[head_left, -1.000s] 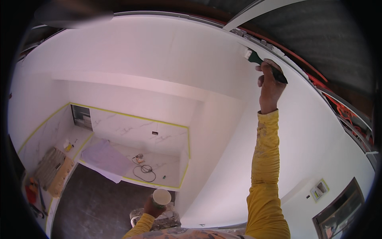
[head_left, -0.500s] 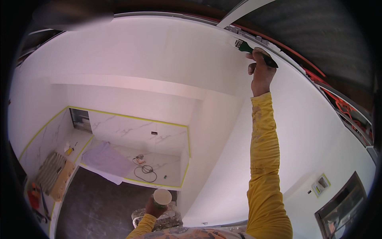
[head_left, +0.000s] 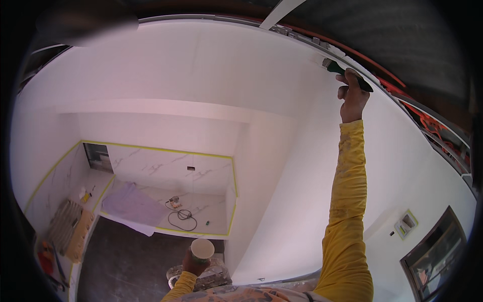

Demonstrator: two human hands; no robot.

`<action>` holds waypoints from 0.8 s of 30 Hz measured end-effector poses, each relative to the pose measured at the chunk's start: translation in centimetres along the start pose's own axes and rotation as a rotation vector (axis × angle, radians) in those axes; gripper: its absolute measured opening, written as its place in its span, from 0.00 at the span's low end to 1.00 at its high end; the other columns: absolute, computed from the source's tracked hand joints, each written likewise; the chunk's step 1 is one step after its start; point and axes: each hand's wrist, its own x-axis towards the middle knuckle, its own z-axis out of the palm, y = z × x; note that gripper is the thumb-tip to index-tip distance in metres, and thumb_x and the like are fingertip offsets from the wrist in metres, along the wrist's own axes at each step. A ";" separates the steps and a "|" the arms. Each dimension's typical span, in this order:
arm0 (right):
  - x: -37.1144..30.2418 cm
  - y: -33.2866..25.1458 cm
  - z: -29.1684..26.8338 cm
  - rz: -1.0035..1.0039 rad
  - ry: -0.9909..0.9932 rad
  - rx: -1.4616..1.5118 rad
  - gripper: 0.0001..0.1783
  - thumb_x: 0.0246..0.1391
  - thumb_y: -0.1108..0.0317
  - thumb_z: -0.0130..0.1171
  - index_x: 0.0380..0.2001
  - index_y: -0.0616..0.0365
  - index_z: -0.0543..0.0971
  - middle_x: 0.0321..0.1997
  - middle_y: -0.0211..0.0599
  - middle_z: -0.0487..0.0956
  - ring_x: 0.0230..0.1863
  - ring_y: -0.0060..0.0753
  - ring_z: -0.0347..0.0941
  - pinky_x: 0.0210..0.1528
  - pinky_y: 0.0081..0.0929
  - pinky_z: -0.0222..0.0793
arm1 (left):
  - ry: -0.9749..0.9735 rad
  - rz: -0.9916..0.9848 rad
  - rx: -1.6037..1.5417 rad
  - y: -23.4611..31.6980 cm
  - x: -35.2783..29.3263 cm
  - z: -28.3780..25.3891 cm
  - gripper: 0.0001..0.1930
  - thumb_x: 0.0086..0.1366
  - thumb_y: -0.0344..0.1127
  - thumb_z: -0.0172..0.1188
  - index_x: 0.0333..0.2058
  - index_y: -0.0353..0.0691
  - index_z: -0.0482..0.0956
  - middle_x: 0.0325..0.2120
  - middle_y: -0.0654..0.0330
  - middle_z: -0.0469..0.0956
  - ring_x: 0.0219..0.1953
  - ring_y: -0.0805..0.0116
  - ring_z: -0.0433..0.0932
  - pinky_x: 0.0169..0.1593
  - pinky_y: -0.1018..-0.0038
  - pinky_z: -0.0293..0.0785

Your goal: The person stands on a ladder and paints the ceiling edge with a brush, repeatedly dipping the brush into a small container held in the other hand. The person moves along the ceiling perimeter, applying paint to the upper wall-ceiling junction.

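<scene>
Freshly shifted toward three o'clock, the right hand (head_left: 355,100), fingers (head_left: 343,91) clasping a brush (head_left: 336,67), reaches another wall (head_left: 282,85) stretch; the left hand (head_left: 194,265) grasps a cup (head_left: 203,248).

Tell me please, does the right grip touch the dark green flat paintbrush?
Touching: the head view shows the right grip closed around the dark green flat paintbrush, its handle end jutting out.

The place was an unfinished interior: yellow tape (head_left: 156,149) bordered the marbled desk (head_left: 214,206); orange tubing (head_left: 431,124) lay exposed above the wall (head_left: 166,65).
</scene>
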 end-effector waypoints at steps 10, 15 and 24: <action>-0.2 -1.5 -3.9 -0.217 0.184 -0.312 0.08 0.55 0.72 0.61 0.37 0.62 0.82 0.30 0.35 0.83 0.21 0.18 0.70 0.22 0.19 0.64 | -0.032 0.039 -0.006 -0.3 0.5 0.2 0.42 0.40 0.40 0.78 0.54 0.40 0.63 0.46 0.53 0.80 0.49 0.58 0.81 0.52 0.62 0.79; -6.6 0.8 1.5 -0.790 -0.219 -0.589 0.10 0.57 0.73 0.64 0.43 0.55 0.82 0.37 0.36 0.83 0.27 0.27 0.79 0.29 0.23 0.76 | 0.015 0.089 0.042 0.5 0.3 0.2 0.37 0.45 0.41 0.75 0.52 0.38 0.66 0.44 0.51 0.81 0.47 0.52 0.82 0.50 0.63 0.80; -9.6 -0.7 4.9 -0.880 -0.314 -0.652 0.07 0.57 0.69 0.64 0.40 0.52 0.81 0.34 0.35 0.82 0.23 0.27 0.78 0.21 0.23 0.74 | 0.003 0.107 0.037 0.5 0.3 0.0 0.37 0.44 0.42 0.75 0.52 0.41 0.68 0.44 0.50 0.81 0.48 0.50 0.82 0.50 0.61 0.80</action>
